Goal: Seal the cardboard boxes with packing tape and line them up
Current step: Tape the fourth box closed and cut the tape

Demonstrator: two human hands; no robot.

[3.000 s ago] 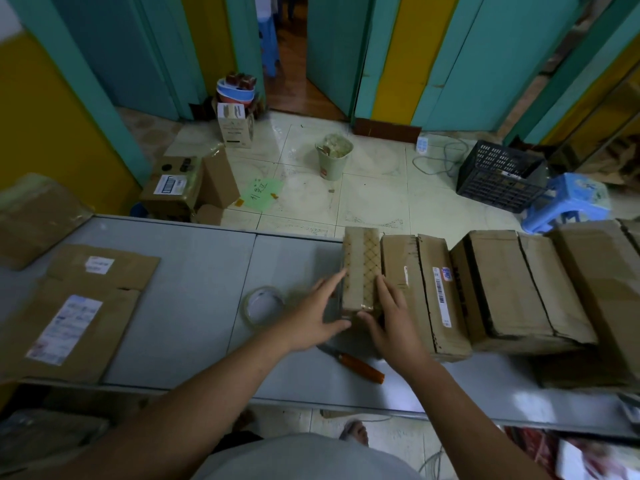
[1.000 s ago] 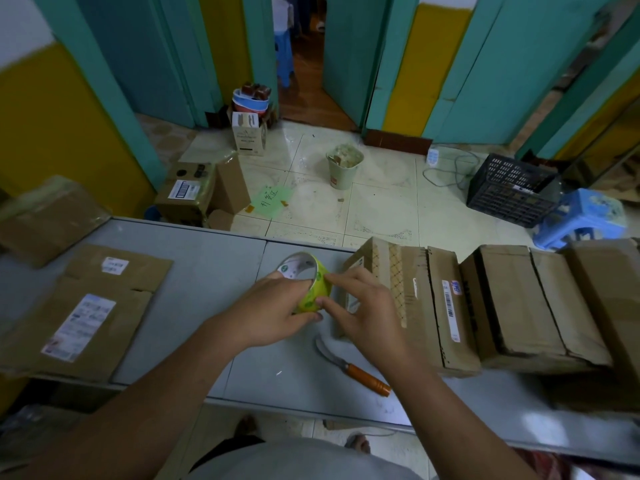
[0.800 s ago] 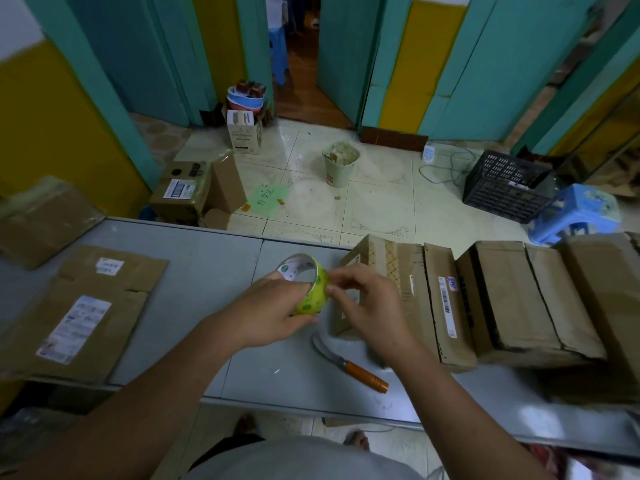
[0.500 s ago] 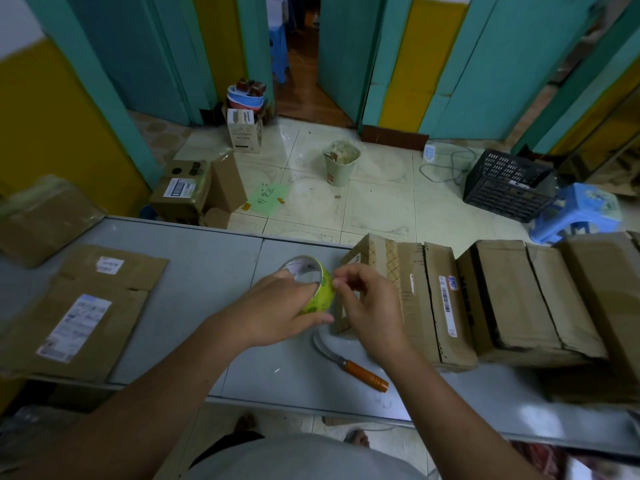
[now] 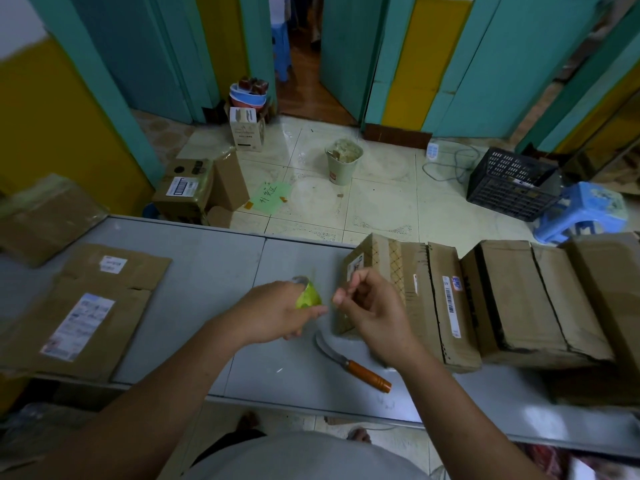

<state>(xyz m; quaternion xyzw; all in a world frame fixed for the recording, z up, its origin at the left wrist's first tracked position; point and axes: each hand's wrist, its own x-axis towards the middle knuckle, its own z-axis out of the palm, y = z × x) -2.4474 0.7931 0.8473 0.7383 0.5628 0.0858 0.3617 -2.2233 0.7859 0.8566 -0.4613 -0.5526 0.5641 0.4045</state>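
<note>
Right hand [image 5: 374, 306] drawn off tape roll [image 5: 308, 296]; left hand [image 5: 277, 313] grips it.

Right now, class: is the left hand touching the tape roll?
Touching. The head view shows the left hand gripping the green tape roll.

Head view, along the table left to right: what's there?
Flattened brown cardboard sheet with white labels → left hand → yellow-green tape roll → right hand → brown cardboard box with barcode label → larger brown cardboard box.
</note>
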